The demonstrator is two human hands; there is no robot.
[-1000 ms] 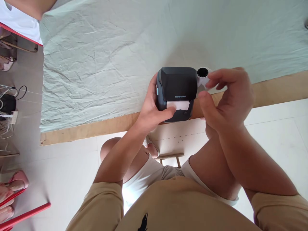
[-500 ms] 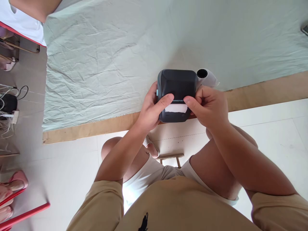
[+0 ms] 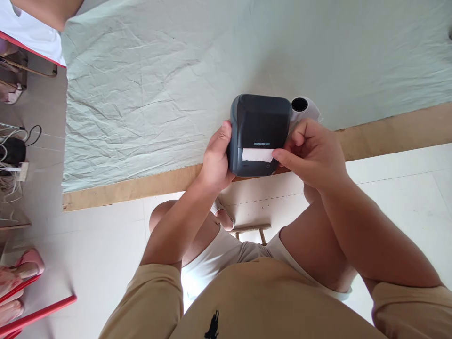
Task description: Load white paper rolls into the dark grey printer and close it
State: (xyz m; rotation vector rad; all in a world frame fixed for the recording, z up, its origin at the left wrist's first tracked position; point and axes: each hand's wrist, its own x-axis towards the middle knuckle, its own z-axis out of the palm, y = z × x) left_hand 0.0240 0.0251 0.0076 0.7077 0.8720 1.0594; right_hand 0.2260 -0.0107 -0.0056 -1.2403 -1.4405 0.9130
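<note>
A dark label printer (image 3: pixel 263 120) is held up at the table's near edge, its lettering facing me. My left hand (image 3: pixel 217 155) grips its left side, the thumb along the edge. From the printer's front slot a white paper strip (image 3: pixel 257 155) sticks out. The thumb of my right hand (image 3: pixel 310 153) touches the strip's right end, and the other fingers are curled in, partly hidden. Just behind my right hand lies a white roll (image 3: pixel 304 107) with a dark round end.
A pale green cloth (image 3: pixel 158 94) covers the table, with a bare wooden edge (image 3: pixel 134 184) in front. Another person's arm (image 3: pixel 52 12) shows at the upper left. Cables (image 3: pixel 10 150) and red bars (image 3: pixel 42 313) are at the left.
My left thumb has moved off the printer's front to its left side. The printer has risen slightly and tilted, and more of its lettering and paper strip shows.
</note>
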